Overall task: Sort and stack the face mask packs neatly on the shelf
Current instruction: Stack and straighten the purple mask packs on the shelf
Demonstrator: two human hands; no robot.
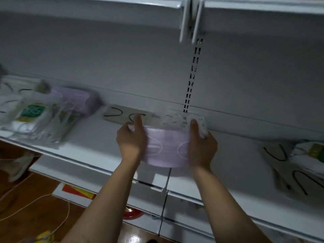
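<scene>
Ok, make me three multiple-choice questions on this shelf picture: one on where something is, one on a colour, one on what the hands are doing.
1. Where does the other purple mask stack lie, relative to the held mask pack?
A) to its left on the shelf
B) to its right
C) on the shelf above

2. What colour is the held mask pack?
A) green
B) light purple
C) black

3. How is it held?
A) by the left hand and right hand, one at each end
B) by one hand alone
C) not held, lying flat

Answers: 1 A, it lies beside the green-labelled packs at far left. 2 B, lilac shows between the hands. 3 A, each hand clasps an end, thumb on top.
</scene>
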